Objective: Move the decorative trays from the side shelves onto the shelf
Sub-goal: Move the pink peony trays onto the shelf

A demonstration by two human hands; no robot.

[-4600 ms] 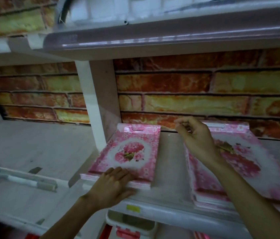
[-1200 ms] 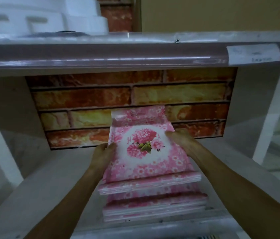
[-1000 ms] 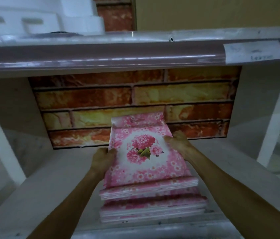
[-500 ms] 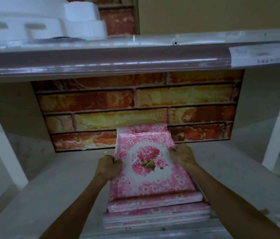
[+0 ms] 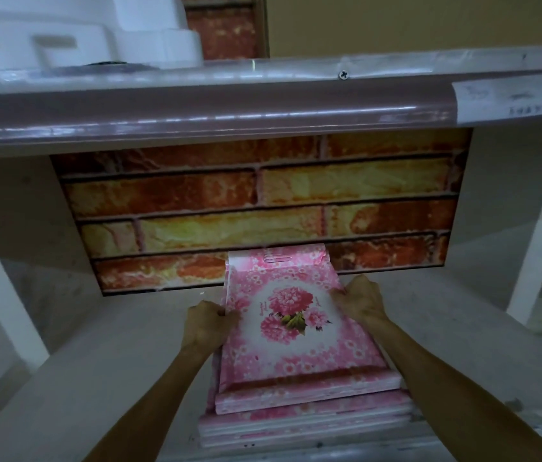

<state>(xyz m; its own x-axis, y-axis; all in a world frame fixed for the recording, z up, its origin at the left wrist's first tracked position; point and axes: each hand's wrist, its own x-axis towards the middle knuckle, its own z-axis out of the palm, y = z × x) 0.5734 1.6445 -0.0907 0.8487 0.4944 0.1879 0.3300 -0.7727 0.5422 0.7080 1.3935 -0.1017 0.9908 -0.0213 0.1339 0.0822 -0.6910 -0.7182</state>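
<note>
Left hand (image 5: 208, 328) and right hand (image 5: 361, 303), set apart, grip opposite side edges of the top pink floral tray (image 5: 296, 331), which lies on the tray stack (image 5: 306, 418) on the grey shelf (image 5: 113, 378); fingertips hidden under tray edges, stack count unclear, label (image 5: 513, 101) text illegible.

since a second ago both hands, left hand (image 5: 208, 323) and right hand (image 5: 361, 300), have lowered the top trays (image 5: 296, 331) toward lower centre, flatter on the stack (image 5: 306, 425).
</note>
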